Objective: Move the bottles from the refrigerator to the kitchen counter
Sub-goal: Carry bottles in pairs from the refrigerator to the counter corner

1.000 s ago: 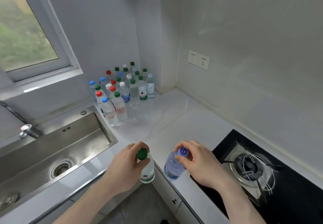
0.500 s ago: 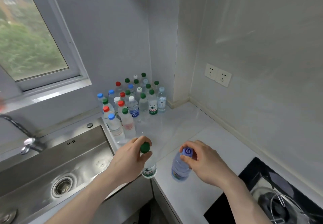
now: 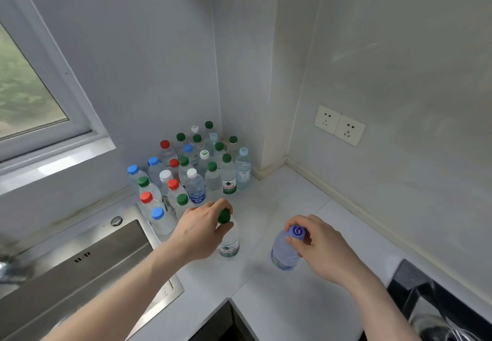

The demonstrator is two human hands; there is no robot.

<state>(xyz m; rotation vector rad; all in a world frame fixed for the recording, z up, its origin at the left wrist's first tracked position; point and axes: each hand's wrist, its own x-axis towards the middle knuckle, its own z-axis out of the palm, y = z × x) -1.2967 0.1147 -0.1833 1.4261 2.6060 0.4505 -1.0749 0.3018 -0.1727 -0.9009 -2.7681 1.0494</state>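
Observation:
My left hand (image 3: 201, 227) grips the top of a clear green-capped bottle (image 3: 229, 245) just above the white kitchen counter (image 3: 287, 202). My right hand (image 3: 318, 245) pinches the purple cap of a bluish bottle (image 3: 283, 254), which is tilted over the counter to the right of the first. Whether either bottle touches the counter I cannot tell. Behind them, in the corner, stands a cluster of several water bottles (image 3: 191, 173) with green, red, blue and white caps.
A steel sink (image 3: 80, 269) is set into the counter at the left, below a window (image 3: 24, 96). A black gas hob (image 3: 436, 308) lies at the lower right. Two wall sockets (image 3: 339, 125) sit on the right wall. The counter's inner corner edge is near the bottom centre.
Both hands have carried their bottles forward over the counter, closer to the bottle cluster in the corner. The view has shifted towards the corner; the hob has slid towards the frame's edge.

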